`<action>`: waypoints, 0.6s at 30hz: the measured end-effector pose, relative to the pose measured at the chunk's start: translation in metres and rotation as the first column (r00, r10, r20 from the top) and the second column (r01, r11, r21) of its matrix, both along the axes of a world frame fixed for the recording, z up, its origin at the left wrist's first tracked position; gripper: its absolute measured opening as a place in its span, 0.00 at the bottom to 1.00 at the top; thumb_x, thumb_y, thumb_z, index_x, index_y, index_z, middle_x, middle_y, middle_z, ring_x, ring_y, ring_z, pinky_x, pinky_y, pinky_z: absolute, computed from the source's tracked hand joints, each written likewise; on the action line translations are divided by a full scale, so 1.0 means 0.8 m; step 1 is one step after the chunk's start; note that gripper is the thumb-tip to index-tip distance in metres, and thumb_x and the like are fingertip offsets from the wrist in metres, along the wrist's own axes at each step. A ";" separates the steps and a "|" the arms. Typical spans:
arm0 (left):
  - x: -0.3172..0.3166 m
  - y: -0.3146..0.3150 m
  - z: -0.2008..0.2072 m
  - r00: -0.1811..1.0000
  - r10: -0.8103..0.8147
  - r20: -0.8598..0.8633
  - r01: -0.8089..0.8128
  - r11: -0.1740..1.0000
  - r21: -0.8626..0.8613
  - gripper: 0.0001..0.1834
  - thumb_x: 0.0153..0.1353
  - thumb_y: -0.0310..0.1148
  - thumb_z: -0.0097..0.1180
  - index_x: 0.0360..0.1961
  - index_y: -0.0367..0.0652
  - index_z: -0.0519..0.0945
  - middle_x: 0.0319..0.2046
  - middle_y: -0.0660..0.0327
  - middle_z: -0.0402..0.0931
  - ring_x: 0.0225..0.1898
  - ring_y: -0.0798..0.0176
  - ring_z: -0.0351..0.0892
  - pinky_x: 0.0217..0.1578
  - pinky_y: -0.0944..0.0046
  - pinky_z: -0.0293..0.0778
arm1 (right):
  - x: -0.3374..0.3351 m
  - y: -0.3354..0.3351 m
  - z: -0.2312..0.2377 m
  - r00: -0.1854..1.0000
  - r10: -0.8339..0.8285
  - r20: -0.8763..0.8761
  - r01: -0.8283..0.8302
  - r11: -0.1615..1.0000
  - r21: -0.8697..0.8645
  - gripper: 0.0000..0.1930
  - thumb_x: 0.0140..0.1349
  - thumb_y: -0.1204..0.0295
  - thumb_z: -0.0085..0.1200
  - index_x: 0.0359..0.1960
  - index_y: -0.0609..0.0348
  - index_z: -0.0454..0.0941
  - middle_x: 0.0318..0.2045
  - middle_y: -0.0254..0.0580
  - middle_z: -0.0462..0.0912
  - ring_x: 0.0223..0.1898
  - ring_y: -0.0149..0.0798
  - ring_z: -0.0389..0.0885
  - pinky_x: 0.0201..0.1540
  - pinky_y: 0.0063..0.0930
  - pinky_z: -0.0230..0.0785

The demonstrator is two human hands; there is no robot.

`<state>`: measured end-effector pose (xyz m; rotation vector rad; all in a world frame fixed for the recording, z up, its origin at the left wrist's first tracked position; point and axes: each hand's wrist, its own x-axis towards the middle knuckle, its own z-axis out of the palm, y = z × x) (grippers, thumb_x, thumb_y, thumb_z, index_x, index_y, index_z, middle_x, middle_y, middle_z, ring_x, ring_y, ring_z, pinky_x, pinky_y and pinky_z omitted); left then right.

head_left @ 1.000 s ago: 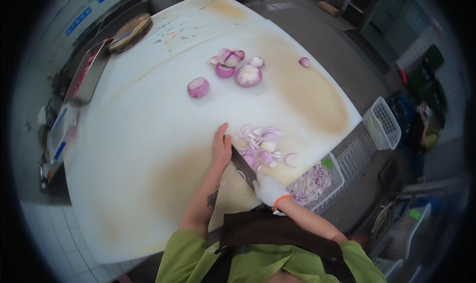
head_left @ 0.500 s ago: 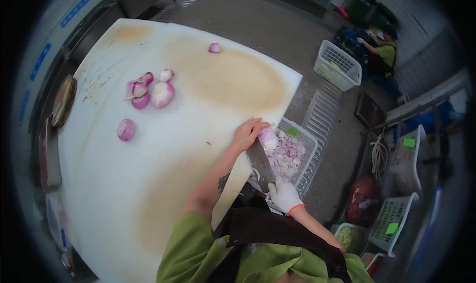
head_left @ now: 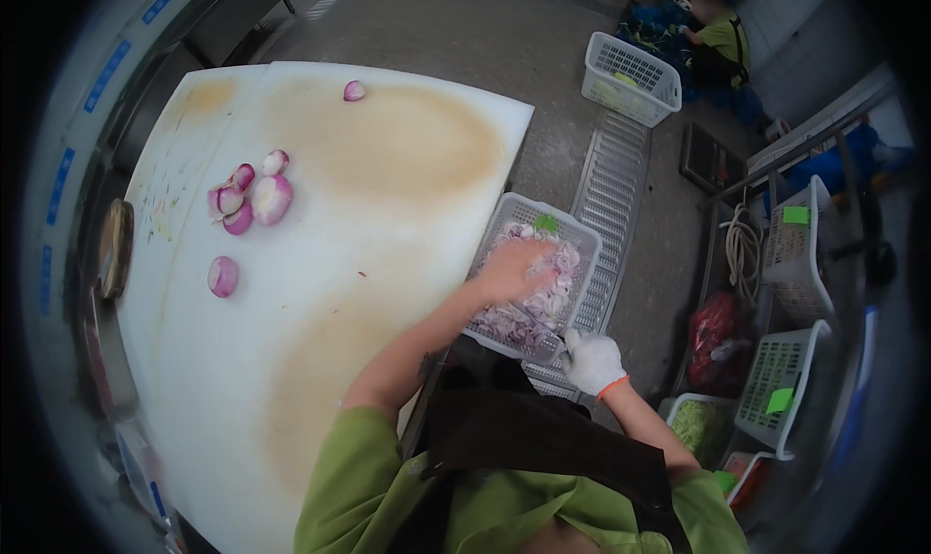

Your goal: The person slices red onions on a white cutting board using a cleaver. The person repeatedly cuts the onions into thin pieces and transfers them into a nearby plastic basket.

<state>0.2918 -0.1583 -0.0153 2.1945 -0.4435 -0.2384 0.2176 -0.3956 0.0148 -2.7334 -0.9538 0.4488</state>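
Observation:
A white plastic basket [head_left: 591, 253] at the table's right edge holds sliced red onion [head_left: 558, 297] and a small green tag. My bare left hand [head_left: 514, 271] is over the basket, at the onion slices, its fingers stretched out and somewhat blurred. On my right hand [head_left: 593, 362] is a white knitted glove with an orange cuff. It is closed on the handle of a knife [head_left: 536, 323] at the basket's near right corner. The wide blade, seen almost edge-on, points left over the slices. Several peeled red onions [head_left: 272, 200] lie far left on the white table.
A single onion piece [head_left: 354, 90] lies near the far edge of the white table [head_left: 388, 253]. Beyond a floor drain grate [head_left: 613, 180] stands another white basket [head_left: 632, 79], near a crouching person [head_left: 720, 40]. A rack with baskets [head_left: 776, 399] and a red bag [head_left: 716, 336] is at right.
The knife, earlier broadside with onion on it at the table edge, is now over the basket, nearly edge-on. My left hand has moved off the blade to the slices. The view has shifted.

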 end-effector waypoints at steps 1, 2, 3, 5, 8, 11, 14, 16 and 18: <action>-0.020 -0.021 0.000 0.984 -0.179 -0.013 0.178 0.968 0.178 0.37 0.58 0.52 0.54 0.64 0.45 0.63 0.62 0.52 0.63 0.67 0.50 0.56 0.65 0.48 0.49 | 0.004 -0.008 -0.007 0.999 0.028 0.041 -0.028 1.000 0.003 0.11 0.49 0.69 0.54 0.33 0.57 0.71 0.22 0.48 0.77 0.26 0.52 0.78 0.28 0.47 0.69; -0.044 -0.046 0.002 0.936 -0.346 -0.057 0.344 0.872 0.348 0.44 0.54 0.56 0.57 0.68 0.48 0.58 0.66 0.52 0.57 0.69 0.48 0.49 0.66 0.42 0.43 | 0.009 -0.015 -0.015 0.995 0.056 0.084 -0.057 0.998 0.007 0.11 0.48 0.70 0.54 0.33 0.57 0.72 0.24 0.48 0.77 0.27 0.52 0.79 0.29 0.47 0.69; -0.066 -0.070 -0.023 0.919 -0.371 -0.132 0.394 0.873 0.288 0.49 0.51 0.58 0.58 0.69 0.50 0.52 0.68 0.54 0.52 0.71 0.49 0.44 0.66 0.39 0.38 | 0.013 -0.020 -0.018 0.988 0.088 0.126 -0.090 0.996 0.009 0.10 0.47 0.71 0.54 0.33 0.56 0.72 0.25 0.48 0.78 0.28 0.52 0.79 0.30 0.46 0.69; -0.078 -0.098 -0.048 0.895 -0.389 -0.218 0.434 0.871 0.231 0.56 0.48 0.61 0.59 0.71 0.53 0.44 0.71 0.57 0.45 0.72 0.50 0.37 0.67 0.36 0.32 | 0.022 -0.032 -0.011 0.974 0.105 0.198 -0.113 0.993 0.027 0.09 0.46 0.73 0.53 0.32 0.53 0.73 0.24 0.45 0.77 0.28 0.50 0.78 0.30 0.45 0.67; -0.076 -0.116 -0.048 0.906 -0.344 -0.246 0.402 0.883 0.243 0.59 0.47 0.61 0.60 0.71 0.49 0.40 0.72 0.59 0.38 0.73 0.51 0.34 0.67 0.36 0.29 | 0.031 -0.066 0.004 0.958 0.126 0.258 -0.131 0.991 0.003 0.05 0.47 0.73 0.51 0.28 0.52 0.73 0.22 0.41 0.75 0.28 0.47 0.77 0.30 0.42 0.66; -0.069 -0.111 -0.075 0.950 -0.223 -0.220 0.286 0.905 0.315 0.59 0.47 0.61 0.60 0.71 0.47 0.41 0.72 0.59 0.37 0.73 0.50 0.33 0.66 0.35 0.28 | 0.034 -0.100 0.040 0.947 0.082 0.311 -0.068 0.996 -0.055 0.06 0.44 0.75 0.51 0.26 0.50 0.72 0.22 0.40 0.74 0.29 0.47 0.76 0.31 0.41 0.65; -0.066 -0.079 -0.086 0.953 -0.099 -0.288 0.221 0.876 0.430 0.59 0.48 0.60 0.60 0.72 0.49 0.40 0.73 0.59 0.37 0.73 0.51 0.31 0.66 0.34 0.26 | 0.036 -0.130 0.074 0.921 0.017 0.389 0.001 0.999 -0.045 0.08 0.43 0.76 0.52 0.27 0.50 0.72 0.22 0.41 0.73 0.29 0.46 0.75 0.31 0.40 0.63; -0.081 -0.068 -0.082 0.986 -0.016 -0.167 0.099 0.862 0.497 0.54 0.49 0.55 0.60 0.71 0.47 0.45 0.72 0.58 0.41 0.72 0.52 0.39 0.67 0.38 0.36 | 0.038 -0.138 0.080 0.905 -0.076 0.419 0.083 0.997 0.001 0.09 0.43 0.77 0.53 0.29 0.51 0.73 0.23 0.42 0.74 0.29 0.47 0.75 0.31 0.41 0.63; -0.082 -0.050 -0.072 0.996 0.061 -0.062 -0.037 0.942 0.333 0.46 0.51 0.48 0.60 0.68 0.46 0.53 0.69 0.56 0.50 0.68 0.52 0.50 0.65 0.43 0.47 | 0.030 -0.125 0.074 0.897 -0.255 0.362 0.240 0.967 0.086 0.10 0.45 0.76 0.55 0.32 0.53 0.74 0.25 0.44 0.77 0.30 0.49 0.77 0.33 0.42 0.66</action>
